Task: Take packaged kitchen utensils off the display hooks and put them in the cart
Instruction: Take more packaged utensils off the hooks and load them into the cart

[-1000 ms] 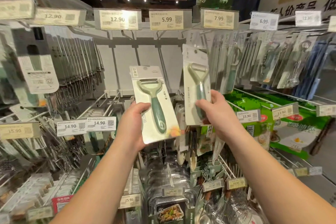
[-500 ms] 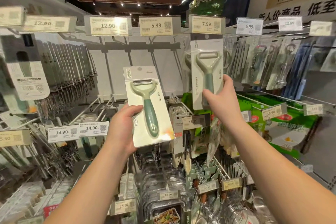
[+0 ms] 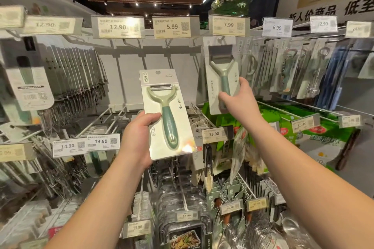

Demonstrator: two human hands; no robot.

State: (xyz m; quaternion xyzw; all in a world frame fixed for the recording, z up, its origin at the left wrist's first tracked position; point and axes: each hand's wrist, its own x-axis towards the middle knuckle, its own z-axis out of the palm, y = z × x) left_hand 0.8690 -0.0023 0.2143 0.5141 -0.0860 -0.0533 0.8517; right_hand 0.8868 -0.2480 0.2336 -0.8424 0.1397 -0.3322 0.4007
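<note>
Because each pale green Y-shaped peeler with its darker teal handle is sealed on a flat cream cardboard backing, it should handle as a light, fairly stiff card that bends if squeezed hard and may be slick where the clear blister covers the tool. The nearer packaged peeler (image 3: 167,114) is off the rack, held upright in front of the display by the left hand (image 3: 139,139), whose thumb lies across the card's lower left face with the fingers curled behind its left edge. The second packaged peeler (image 3: 221,76) sits higher and to the right, its top at the hook beneath the yellow 7.99 price tag (image 3: 228,25); whether its hang hole is on or off the hook I cannot tell. The right hand (image 3: 239,99) clamps its lower right corner, thumb over the handle, fingers wrapped behind. A grip low on the card's edge looks sound, though the top will swing freely. Around them hang rows of grey carded utensils (image 3: 77,75) to the left, carded bottle openers (image 3: 291,66) to the right, and green boxes (image 3: 315,137) below. No cart is in view.
</note>
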